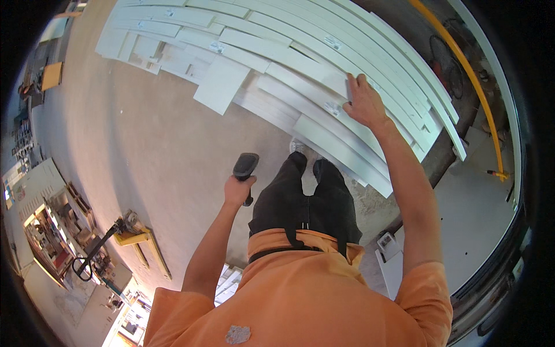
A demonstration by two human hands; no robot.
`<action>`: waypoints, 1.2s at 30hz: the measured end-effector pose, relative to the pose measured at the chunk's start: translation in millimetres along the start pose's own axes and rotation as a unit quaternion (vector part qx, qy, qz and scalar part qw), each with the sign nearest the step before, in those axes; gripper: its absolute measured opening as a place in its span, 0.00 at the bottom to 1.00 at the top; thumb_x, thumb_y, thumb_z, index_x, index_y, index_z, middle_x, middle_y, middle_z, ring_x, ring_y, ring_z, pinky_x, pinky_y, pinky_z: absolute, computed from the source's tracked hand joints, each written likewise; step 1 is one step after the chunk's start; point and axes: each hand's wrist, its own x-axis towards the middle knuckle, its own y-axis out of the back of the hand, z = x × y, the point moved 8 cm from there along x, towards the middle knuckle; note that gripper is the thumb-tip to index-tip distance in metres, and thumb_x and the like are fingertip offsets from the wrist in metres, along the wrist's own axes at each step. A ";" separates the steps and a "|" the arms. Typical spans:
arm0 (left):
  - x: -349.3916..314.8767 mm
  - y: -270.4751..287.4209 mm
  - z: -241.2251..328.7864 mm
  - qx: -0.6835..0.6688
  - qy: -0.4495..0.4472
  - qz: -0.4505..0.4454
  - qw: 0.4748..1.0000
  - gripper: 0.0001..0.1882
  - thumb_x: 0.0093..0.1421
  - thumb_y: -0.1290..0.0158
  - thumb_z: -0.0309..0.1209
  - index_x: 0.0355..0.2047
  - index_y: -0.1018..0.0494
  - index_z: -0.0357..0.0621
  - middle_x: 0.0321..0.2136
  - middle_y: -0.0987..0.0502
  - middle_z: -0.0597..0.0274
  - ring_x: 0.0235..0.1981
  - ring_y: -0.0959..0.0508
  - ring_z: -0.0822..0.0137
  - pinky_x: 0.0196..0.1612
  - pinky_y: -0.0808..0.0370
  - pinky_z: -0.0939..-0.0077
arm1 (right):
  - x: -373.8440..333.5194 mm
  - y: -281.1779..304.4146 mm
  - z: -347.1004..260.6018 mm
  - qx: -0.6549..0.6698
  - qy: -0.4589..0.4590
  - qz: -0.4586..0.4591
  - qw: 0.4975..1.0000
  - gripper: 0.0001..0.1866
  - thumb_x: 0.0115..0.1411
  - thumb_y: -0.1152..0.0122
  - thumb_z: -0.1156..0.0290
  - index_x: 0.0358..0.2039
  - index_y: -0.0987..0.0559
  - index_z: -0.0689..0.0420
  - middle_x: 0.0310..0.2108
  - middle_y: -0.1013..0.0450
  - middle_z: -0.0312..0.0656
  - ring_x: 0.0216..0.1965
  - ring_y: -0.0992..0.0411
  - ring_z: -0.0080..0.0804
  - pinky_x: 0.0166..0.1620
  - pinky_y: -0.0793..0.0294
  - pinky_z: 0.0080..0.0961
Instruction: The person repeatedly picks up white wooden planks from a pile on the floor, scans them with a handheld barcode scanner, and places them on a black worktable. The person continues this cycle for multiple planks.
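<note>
In my left hand (236,189) is a dark grey pistol-shaped handheld scanner (247,164), its wide head upward, fingers wrapped round the grip. My right hand (365,104) reaches out over a wide stack of white boards (324,124). Its fingers and thumb are at the end of one long white board (283,55), which lies slightly askew, with a dark gap along its far edge. Several boards carry small printed labels (332,42). A squarish white panel (222,87) sticks out from the stack's left side.
My feet stand close to the stack's near edge. A yellow pallet jack (144,246) with a dark handle is at the lower left. Cluttered benches (55,231) line the left. A yellow curved hose or rail (468,69) runs along the right, near a grey-white surface (471,214).
</note>
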 end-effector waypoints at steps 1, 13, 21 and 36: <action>-1.0 -0.9 5.4 -0.001 0.007 -0.006 1.000 0.23 0.48 0.36 0.46 0.30 0.21 0.35 0.22 0.20 0.48 0.29 0.18 0.50 0.35 0.25 0.60 | -5.6 2.5 -8.8 0.003 0.010 -0.035 0.999 0.39 0.52 0.36 0.65 0.63 0.37 0.63 0.49 0.32 0.59 0.46 0.25 0.54 0.47 0.21 0.43; -71.2 27.6 195.1 -0.121 -0.240 -0.131 0.954 0.13 0.52 0.33 0.34 0.32 0.20 0.37 0.22 0.21 0.64 0.24 0.26 0.75 0.30 0.27 0.73 | -260.9 40.2 -40.1 0.839 -0.166 -0.195 0.481 0.44 0.54 0.33 0.58 0.67 0.39 0.62 0.36 0.24 0.54 0.23 0.24 0.35 0.24 0.22 0.29; -218.7 -25.5 331.9 0.064 -0.495 -0.234 0.834 0.12 0.47 0.32 0.25 0.32 0.22 0.38 0.24 0.21 0.66 0.26 0.27 0.77 0.31 0.27 0.76 | -485.0 59.7 15.5 0.906 -0.192 0.018 0.377 0.40 0.47 0.31 0.60 0.55 0.32 0.74 0.29 0.25 0.68 0.16 0.26 0.44 0.17 0.25 0.34; -358.1 -143.8 432.6 0.248 -0.632 -0.311 0.665 0.13 0.44 0.32 0.25 0.30 0.22 0.39 0.24 0.20 0.57 0.23 0.25 0.64 0.33 0.27 0.73 | -663.5 32.7 31.0 0.929 -0.154 0.183 0.281 0.37 0.46 0.26 0.66 0.51 0.31 0.76 0.32 0.25 0.70 0.24 0.22 0.53 0.20 0.21 0.42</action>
